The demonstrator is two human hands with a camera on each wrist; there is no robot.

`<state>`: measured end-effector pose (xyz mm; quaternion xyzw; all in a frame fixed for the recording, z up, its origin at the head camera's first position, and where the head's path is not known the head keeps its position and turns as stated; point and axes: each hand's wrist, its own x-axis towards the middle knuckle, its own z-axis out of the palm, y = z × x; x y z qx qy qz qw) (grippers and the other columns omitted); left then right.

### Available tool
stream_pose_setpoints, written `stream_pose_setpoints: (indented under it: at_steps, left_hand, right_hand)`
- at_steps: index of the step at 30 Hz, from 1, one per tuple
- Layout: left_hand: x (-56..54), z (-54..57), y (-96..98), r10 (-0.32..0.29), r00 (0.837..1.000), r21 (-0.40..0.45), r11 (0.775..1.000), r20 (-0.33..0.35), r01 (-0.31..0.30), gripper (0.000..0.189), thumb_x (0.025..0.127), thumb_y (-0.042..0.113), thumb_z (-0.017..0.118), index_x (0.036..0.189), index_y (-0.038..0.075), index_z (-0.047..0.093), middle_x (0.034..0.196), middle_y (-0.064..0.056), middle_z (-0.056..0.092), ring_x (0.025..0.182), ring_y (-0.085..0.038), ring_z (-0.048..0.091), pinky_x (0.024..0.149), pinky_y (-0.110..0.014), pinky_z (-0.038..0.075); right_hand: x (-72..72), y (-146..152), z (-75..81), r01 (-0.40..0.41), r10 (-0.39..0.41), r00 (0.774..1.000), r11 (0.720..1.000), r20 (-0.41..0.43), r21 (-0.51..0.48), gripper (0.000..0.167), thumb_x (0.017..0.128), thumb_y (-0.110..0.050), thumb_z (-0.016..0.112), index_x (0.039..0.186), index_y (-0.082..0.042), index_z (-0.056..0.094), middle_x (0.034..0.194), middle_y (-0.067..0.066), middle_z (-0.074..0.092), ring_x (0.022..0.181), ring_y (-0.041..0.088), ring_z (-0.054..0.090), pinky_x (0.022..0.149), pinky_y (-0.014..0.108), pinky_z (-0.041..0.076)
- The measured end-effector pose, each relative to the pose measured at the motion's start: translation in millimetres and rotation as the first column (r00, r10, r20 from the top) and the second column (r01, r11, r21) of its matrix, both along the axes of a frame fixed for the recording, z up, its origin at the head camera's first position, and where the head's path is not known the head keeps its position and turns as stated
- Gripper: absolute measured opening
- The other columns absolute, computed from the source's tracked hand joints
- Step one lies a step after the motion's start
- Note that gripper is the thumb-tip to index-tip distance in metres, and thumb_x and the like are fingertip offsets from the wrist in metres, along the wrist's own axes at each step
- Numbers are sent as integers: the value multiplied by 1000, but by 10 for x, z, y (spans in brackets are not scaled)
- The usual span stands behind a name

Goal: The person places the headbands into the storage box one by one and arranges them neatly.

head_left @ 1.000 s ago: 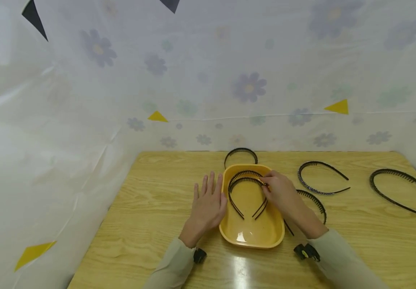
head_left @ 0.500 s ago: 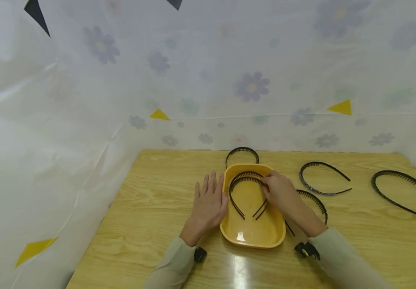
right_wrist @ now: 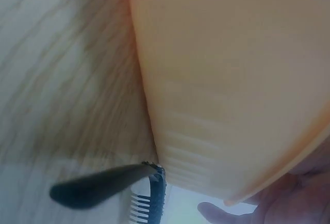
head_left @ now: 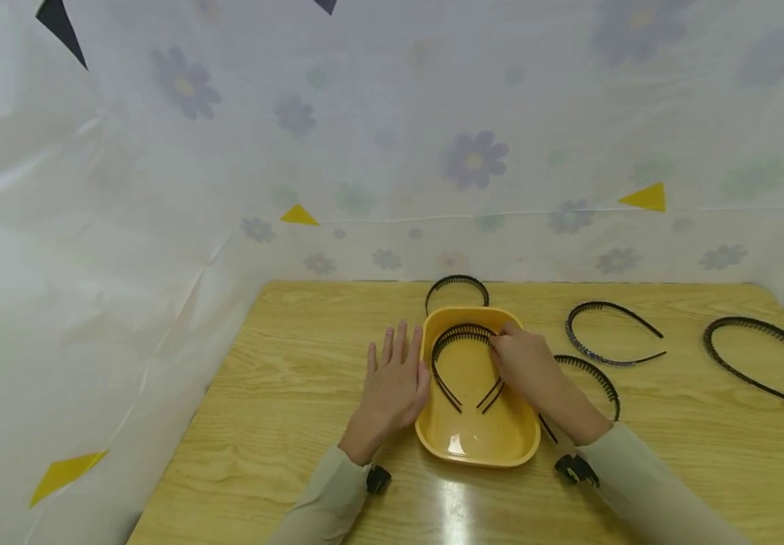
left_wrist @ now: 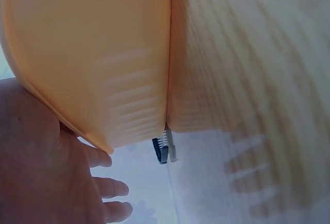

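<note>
Two black toothed headbands [head_left: 462, 330] lie nested, one arc almost over the other, inside a yellow plastic basin [head_left: 477, 459]. My right hand [head_left: 524, 365] reaches over the basin's right rim and pinches the headbands' right side; its fingertips are hidden behind the knuckles. Flat against the basin's left rim rests my left hand [head_left: 395, 386], fingers straight and pointing away from me. In the left wrist view, the thumb side of that hand [left_wrist: 56, 172] is at the rim. The right wrist view shows only part of the right hand [right_wrist: 283, 203] beyond the rim.
One black headband [head_left: 456, 279] lies behind the basin, and another [head_left: 599, 378] lies close to its right side, partly under my right forearm. Farther right are a glittery headband [head_left: 586, 353] and a thicker black one [head_left: 708, 344]. A flower-patterned sheet [head_left: 392, 151] hangs behind the wooden table [head_left: 283, 378].
The nearer headband in the basin has slid away from me, so the two arcs now nearly coincide. My right hand has shifted slightly with it; the left hand stays at the rim.
</note>
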<state>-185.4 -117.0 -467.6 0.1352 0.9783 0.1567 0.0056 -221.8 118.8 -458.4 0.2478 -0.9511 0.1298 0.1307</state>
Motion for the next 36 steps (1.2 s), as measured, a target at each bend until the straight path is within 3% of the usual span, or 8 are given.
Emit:
stream_pose_setpoints:
  at_steps: [5,11,22,30,36]
  left_hand:
    - [11,28,-3,2,1000,-2,1000,14,-2,60,110,32,22,166,12,13,171,-14,5,157,-34,2,122,-62,5]
    - [11,38,-2,2,1000,-2,1000,17,-2,60,111,33,21,167,14,12,171,-13,4,157,-32,-1,122,-61,2]
    - [10,40,5,4,1000,-11,1000,20,-4,60,111,33,22,166,13,15,171,-15,9,157,-33,2,122,-61,5]
    - [17,50,19,9,1000,-2,1000,22,-8,59,111,32,25,167,14,15,171,-13,6,157,-32,1,122,-61,4]
    - [15,33,9,10,1000,4,1000,17,-10,59,111,30,25,166,13,16,171,-15,9,157,-33,2,122,-62,5]
  right_hand:
    - [-4,-15,-48,-4,3,1000,1000,4,11,12,95,2,66,93,7,76,82,16,62,60,23,58,49,35,49]
    - [15,-9,-55,-17,17,999,1000,-28,2,12,94,5,65,97,9,76,86,20,64,62,26,62,50,35,52]
    - [27,-15,-62,2,-4,1000,998,18,69,12,88,11,64,82,4,71,80,16,58,59,21,50,48,33,46]
    - [38,-14,-101,-2,2,1000,1000,9,6,11,94,4,63,87,6,72,85,18,59,61,24,54,52,36,50]
    - [43,-7,-107,-45,42,996,998,-82,-47,10,90,1,73,97,7,75,95,22,65,74,33,63,59,45,55]
